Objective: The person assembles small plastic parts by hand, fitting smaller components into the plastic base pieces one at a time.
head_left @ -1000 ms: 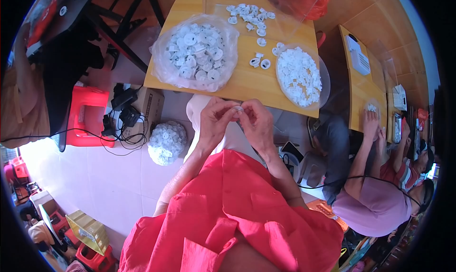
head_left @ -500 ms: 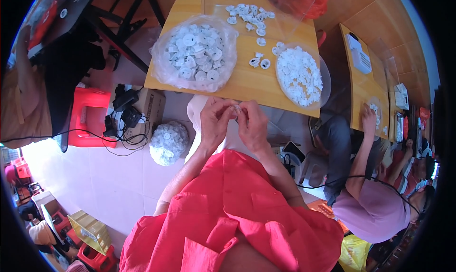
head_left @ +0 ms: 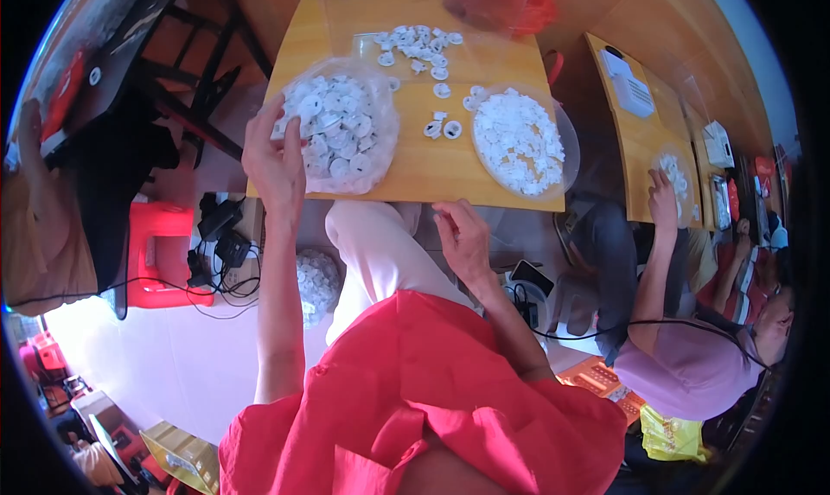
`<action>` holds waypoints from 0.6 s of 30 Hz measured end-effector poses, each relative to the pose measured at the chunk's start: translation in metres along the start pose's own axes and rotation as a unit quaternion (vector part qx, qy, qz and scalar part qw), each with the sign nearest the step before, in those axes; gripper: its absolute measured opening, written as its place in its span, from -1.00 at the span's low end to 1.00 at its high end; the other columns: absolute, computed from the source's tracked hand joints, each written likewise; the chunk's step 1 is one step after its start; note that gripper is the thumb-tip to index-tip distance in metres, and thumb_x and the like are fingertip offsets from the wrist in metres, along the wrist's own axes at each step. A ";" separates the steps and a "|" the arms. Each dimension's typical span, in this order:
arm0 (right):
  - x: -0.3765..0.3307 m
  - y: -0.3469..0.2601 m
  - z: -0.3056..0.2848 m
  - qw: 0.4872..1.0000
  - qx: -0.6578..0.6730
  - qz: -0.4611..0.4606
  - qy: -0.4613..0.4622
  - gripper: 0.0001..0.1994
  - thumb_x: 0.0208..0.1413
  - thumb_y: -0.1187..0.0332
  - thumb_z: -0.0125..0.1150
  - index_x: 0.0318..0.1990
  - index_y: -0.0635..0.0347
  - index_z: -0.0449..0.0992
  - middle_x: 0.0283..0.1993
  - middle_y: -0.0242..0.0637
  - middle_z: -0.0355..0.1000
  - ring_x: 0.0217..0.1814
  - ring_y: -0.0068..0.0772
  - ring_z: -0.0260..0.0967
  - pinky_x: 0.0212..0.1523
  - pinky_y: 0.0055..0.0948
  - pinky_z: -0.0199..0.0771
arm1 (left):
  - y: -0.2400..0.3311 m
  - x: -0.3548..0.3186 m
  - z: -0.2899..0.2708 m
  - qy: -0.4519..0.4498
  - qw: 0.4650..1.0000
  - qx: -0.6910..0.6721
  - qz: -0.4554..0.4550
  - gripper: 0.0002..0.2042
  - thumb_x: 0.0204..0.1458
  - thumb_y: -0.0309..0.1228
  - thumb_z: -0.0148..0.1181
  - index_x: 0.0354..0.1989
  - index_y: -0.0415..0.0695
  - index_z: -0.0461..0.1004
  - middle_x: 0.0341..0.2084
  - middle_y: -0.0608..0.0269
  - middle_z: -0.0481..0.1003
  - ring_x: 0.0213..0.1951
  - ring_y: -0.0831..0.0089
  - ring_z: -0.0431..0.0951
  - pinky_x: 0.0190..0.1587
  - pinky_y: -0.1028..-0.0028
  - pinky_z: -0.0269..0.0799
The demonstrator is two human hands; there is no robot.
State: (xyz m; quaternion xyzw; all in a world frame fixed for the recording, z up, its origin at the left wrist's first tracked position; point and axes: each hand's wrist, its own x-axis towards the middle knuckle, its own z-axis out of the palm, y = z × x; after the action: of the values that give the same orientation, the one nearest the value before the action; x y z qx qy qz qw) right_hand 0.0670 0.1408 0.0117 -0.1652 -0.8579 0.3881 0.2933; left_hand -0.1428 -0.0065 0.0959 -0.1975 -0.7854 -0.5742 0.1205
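My left hand is at the left side of a clear plastic bag heaped with round white plastic parts. Its thumb and fingers are apart, with a bit of white showing between them. My right hand hovers just off the table's front edge, fingers loosely curled and thumb apart from the index finger; no part shows in it. Small white pieces fill a shallow clear dish at the table's right. Several loose round parts lie farther back, and a few more sit between bag and dish.
The wooden table ends just beyond my knees. A red plastic bag lies at its back. On the left stand a red stool and black adapters with cables. A filled bag rests on the floor. A co-worker sits at right.
My hands were together at the table edge, pinching a small white piece. They have parted: the left moved up and left to the bag, the right slightly right and down.
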 end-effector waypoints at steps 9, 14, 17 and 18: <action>0.049 0.036 -0.058 0.988 -0.096 0.034 0.115 -0.92 -0.01 0.56 0.07 -0.34 0.32 0.45 -0.46 -0.11 0.36 -0.43 -0.13 0.36 -0.40 -0.31 0.33 | 0.002 -0.096 0.016 -0.114 0.977 -0.139 -0.115 -0.79 0.01 -0.67 0.03 -0.17 -0.25 0.46 -0.36 0.23 0.41 -0.52 0.60 0.45 -0.50 0.64 0.40; 0.086 0.077 -0.058 0.982 -0.168 0.075 0.053 -0.85 -0.06 0.56 0.09 -0.28 0.31 0.48 -0.37 -0.09 0.37 -0.36 -0.11 0.39 -0.32 -0.27 0.38 | 0.001 -0.139 0.032 -0.188 0.950 -0.185 -0.165 -0.78 0.00 -0.68 0.04 -0.16 -0.25 0.46 -0.38 0.23 0.41 -0.54 0.57 0.45 -0.48 0.65 0.42; 0.091 0.097 -0.054 0.975 -0.214 0.052 0.014 -0.84 -0.10 0.57 0.08 -0.29 0.28 0.48 -0.33 -0.09 0.37 -0.33 -0.05 0.38 -0.30 -0.20 0.38 | 0.005 -0.143 0.030 -0.213 0.947 -0.182 -0.159 -0.79 0.01 -0.66 0.04 -0.18 -0.23 0.47 -0.40 0.22 0.41 -0.55 0.55 0.45 -0.48 0.64 0.39; 0.089 0.101 -0.052 0.975 -0.213 0.052 0.013 -0.84 -0.10 0.57 0.08 -0.29 0.28 0.48 -0.33 -0.09 0.37 -0.33 -0.05 0.38 -0.30 -0.20 0.38 | 0.005 -0.143 0.029 -0.224 0.945 -0.180 -0.159 -0.80 0.01 -0.65 0.04 -0.19 -0.23 0.47 -0.39 0.21 0.42 -0.55 0.55 0.45 -0.49 0.64 0.37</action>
State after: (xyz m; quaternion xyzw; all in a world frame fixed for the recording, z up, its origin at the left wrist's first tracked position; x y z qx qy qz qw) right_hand 0.0366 0.2809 -0.0041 -0.2733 -0.9073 0.2085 0.2420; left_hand -0.0120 -0.0018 0.0312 -0.2124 -0.6966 -0.6588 -0.1889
